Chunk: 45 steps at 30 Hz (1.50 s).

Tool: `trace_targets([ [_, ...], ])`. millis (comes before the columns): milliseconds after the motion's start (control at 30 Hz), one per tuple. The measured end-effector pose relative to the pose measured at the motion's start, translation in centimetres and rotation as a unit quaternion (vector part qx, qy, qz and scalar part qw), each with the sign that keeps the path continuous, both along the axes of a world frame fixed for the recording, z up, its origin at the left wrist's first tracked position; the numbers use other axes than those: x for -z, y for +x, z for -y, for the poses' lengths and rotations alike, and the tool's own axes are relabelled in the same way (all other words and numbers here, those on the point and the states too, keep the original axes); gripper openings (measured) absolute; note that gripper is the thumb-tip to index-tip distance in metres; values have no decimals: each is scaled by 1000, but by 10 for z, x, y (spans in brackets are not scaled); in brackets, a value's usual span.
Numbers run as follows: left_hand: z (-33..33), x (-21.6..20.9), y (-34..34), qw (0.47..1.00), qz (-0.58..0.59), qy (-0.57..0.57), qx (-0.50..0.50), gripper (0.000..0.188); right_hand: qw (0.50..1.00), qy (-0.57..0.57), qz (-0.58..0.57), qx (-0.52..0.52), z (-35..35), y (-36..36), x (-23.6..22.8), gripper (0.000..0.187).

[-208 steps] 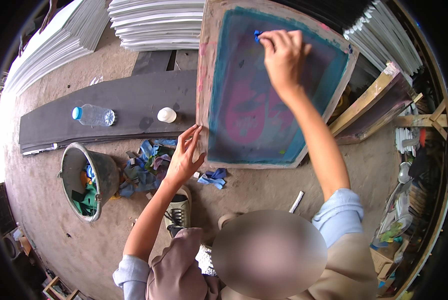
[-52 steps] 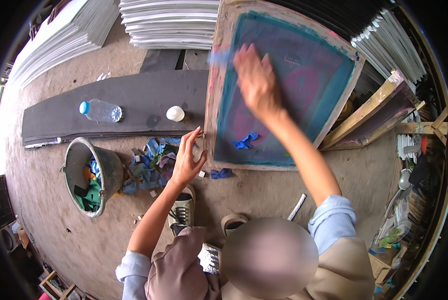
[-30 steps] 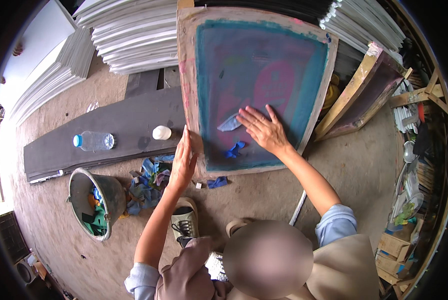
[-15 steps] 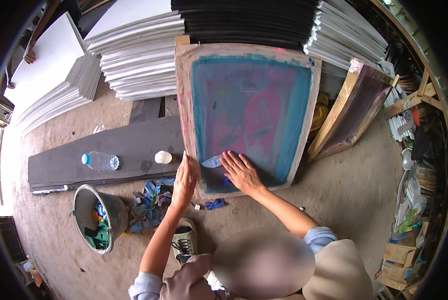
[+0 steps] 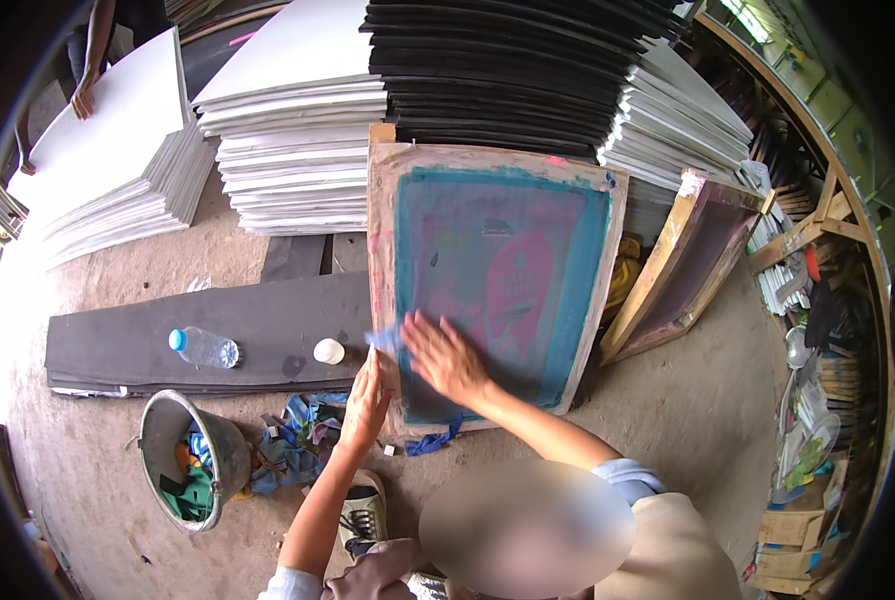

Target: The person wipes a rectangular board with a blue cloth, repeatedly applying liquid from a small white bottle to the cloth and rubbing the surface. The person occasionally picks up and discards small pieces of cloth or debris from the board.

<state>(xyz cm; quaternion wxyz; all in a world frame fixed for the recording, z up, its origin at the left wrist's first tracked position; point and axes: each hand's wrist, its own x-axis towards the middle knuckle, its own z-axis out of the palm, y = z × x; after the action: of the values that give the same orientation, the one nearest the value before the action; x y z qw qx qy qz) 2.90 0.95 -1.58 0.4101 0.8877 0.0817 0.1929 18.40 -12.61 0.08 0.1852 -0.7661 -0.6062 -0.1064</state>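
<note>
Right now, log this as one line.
left hand: at silkscreen frame, left edge; right hand: over mesh; light-blue rag: by right hand

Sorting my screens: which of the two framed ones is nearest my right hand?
The teal-bordered screen; your right hand is over it. The purplish screen, farther right, has no hand near it.

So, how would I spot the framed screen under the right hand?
Find the black stack at top centre. Just below it is the framed screen, the right hand over its lower left. Its teal border and pink oval set it apart from the dark-meshed screen at right.
</note>
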Motion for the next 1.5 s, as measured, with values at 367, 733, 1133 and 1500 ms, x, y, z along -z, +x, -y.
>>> trace_targets([
  [367, -2, -13, -5, 1000, -1, -10, 24, 88, 973, 125, 131, 144, -59, 99, -114, 51],
  [733, 12, -20, -5, 998, -18, -62, -16, 78, 966, -65, 231, -97, 18, 58, -46, 55],
  [1133, -3, -44, 15, 996, -60, -54, -29, 76, 991, 19, 17, 128, 34, -17, 18, 56],
  [1500, 4, -39, 17, 994, -94, 15, -47, 88, 926, 198, 34, 321, -7, 83, -73, 56],
])
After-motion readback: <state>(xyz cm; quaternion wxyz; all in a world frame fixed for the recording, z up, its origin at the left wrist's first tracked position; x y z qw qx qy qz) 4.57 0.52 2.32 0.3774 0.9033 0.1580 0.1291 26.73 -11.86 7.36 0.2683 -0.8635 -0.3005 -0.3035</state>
